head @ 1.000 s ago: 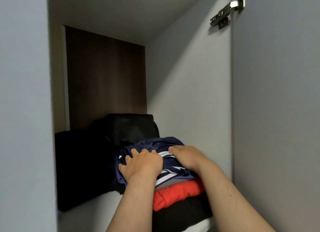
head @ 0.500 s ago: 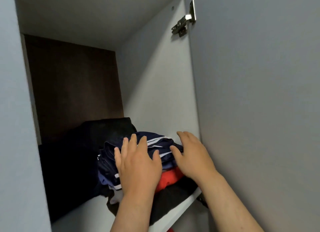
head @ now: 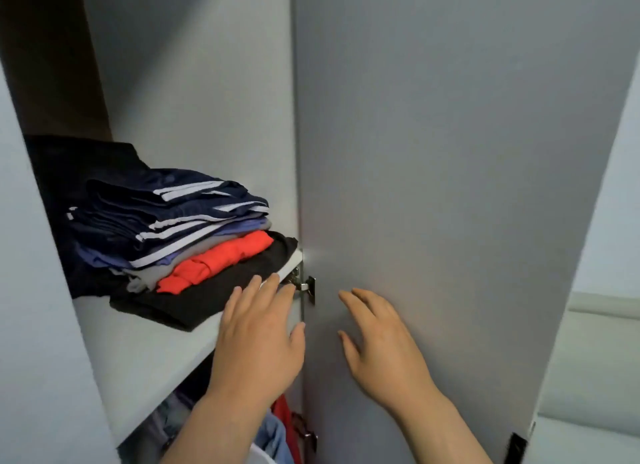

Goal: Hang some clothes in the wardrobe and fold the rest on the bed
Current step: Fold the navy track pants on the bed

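Folded clothes [head: 180,235] on shelf, beyond left hand [head: 258,342]

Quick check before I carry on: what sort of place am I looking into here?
Most likely a bedroom wardrobe, seen from its open front. A stack of folded clothes sits on a white shelf, a door swings on a metal hinge, and more clothes show below the shelf.

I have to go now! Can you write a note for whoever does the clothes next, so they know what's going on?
Left hand: open, holds nothing, in front of the shelf edge.
Right hand: open, holds nothing, by the wardrobe door.
Folded stack sits on the shelf: navy striped on top, red lower, black at the bottom.
Hanging clothes show below the shelf.
Done: that stack is put away.
Left: cannot tell; the bed is barely in view.
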